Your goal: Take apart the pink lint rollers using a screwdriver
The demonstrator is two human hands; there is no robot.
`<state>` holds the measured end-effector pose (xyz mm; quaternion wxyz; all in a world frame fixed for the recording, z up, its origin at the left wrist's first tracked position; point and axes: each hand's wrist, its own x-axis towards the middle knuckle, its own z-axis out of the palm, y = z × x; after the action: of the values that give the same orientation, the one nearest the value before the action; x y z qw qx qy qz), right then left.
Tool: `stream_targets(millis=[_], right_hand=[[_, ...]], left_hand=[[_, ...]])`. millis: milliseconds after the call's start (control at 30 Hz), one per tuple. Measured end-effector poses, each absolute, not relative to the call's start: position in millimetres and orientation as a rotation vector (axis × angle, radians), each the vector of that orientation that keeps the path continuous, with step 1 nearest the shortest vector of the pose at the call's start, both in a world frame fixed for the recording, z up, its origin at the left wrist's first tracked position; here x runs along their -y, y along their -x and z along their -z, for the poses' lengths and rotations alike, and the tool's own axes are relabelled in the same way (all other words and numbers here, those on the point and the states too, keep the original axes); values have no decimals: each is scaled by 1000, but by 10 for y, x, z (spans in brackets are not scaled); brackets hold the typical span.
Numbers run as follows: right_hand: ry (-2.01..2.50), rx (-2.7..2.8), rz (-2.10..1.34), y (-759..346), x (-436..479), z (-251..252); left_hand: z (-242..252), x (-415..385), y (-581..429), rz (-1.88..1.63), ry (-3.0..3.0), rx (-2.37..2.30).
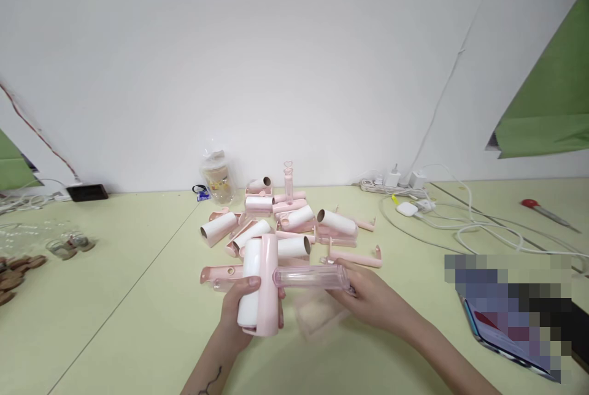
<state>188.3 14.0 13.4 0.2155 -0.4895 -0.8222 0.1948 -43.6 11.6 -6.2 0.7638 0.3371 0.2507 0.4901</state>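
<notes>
My left hand [239, 312] grips a pink lint roller [258, 284] with a white paper roll, held upright above the table. My right hand [368, 298] holds a clear plastic tube-shaped cover [313, 276] lying sideways, one end meeting the roller's pink frame. Under the hands lies a clear plastic cover piece [317, 315]. Behind them sits a pile of white rolls and pink handles [280, 223], with one pink handle [288, 181] standing upright.
A clear bag with a cup [217, 175] stands at the back by the wall. A power strip with chargers and white cables [414, 195] runs right. Small glass jars [69, 245] and brown discs [13, 269] lie left. A red-handled tool [545, 211] lies far right.
</notes>
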Motion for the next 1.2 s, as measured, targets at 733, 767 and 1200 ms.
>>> stream_targets(millis=[733, 767, 1200], right_hand=[[1193, 2270, -630, -1802, -135, -400], [1202, 2223, -665, -1807, -132, -371], [1115, 1666, -739, -1943, -240, -83]], left_hand=[[10, -100, 409, -1090, -651, -572], [10, -102, 410, -1094, -648, -566], [-24, -53, 351, -1117, -702, -724]])
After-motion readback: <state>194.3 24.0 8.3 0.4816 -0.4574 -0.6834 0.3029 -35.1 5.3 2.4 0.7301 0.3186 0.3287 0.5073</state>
